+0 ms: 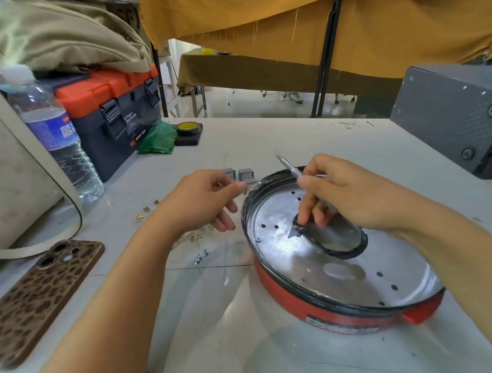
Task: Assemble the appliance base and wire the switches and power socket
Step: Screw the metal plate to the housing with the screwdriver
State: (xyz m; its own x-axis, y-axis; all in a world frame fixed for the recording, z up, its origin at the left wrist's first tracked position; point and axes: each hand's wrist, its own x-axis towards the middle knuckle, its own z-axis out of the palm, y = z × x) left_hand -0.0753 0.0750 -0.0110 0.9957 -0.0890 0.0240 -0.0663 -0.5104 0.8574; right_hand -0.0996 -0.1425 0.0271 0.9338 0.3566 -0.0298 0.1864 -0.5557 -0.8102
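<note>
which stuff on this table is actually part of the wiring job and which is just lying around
Part of the job:
red appliance base
black ring lying on its metal plate
screwdriver in the right hand
two grey switches
brass terminals
screws
left hand, pinching something small

Just lying about:
phone
water bottle
toolbox
tape roll
green bag
</note>
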